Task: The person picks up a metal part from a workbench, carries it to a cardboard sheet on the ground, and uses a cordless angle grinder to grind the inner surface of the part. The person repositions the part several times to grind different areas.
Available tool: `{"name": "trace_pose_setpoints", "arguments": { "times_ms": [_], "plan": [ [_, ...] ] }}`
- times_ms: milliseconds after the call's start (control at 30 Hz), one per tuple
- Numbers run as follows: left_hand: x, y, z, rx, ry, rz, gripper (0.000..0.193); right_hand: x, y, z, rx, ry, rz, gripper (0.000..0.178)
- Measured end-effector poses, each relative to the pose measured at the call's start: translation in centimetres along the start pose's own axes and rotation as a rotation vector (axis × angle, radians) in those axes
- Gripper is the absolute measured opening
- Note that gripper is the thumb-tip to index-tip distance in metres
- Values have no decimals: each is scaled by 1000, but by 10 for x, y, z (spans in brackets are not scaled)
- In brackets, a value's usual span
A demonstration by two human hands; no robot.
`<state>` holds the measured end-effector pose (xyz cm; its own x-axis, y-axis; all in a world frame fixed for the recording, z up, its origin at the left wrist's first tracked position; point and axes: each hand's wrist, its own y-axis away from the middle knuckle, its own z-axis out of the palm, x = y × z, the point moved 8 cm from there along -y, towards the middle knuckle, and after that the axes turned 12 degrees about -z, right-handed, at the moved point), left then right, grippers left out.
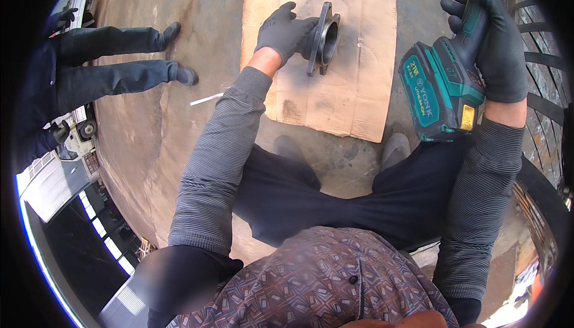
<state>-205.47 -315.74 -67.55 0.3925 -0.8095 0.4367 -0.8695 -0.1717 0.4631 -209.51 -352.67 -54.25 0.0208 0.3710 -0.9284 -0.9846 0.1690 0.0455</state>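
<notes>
My left hand, in a dark glove, is closed on the left end of a black metal flanged pipe fitting. The fitting's round opening faces right, and its flange stands on edge over the cardboard sheet. Part of my left fingers is hidden behind the fitting. At the right, my gloved right hand is wrapped round the handle of a teal and black cordless power tool. The tool's battery base points down toward my lap. Its working end runs off the top edge, so its exact kind does not show.
Another person in dark trousers stands at the left, gloved hands apart from mine. A white strip lies on the stained floor. Dark curved metal bars rise close by my right arm. A vehicle is at the far left.
</notes>
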Motion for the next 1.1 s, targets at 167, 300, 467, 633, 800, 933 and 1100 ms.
{"name": "trace_pose_setpoints", "arguments": {
  "times_ms": [167, 300, 467, 633, 800, 933, 1100],
  "plan": [
    [26, -23, 58, 106, -550, 85, 93, -22, 30, 14, 261, -57, -35, 38],
    [31, -44, 83, 127, -728, 79, 72, -34, 35, 25, 217, -5, -166, 45],
    [21, -60, 91, 65, -644, 47, 61, -27, 44, 21, 267, 178, -112, 39],
    [15, -62, 75, 55, -478, 39, 58, -29, 44, 18, 152, 167, -81, 38],
    [-6, -68, -5, 71, -244, 38, 70, 6, 5, 11, -146, 245, -37, 48],
    [-27, -82, -42, -146, 411, 117, 53, 31, 3, 4, -122, 204, 36, 44],
    [-50, -120, -20, -287, 709, 107, 38, 22, 5, 37, -131, 253, 172, 47]
  ]
}}
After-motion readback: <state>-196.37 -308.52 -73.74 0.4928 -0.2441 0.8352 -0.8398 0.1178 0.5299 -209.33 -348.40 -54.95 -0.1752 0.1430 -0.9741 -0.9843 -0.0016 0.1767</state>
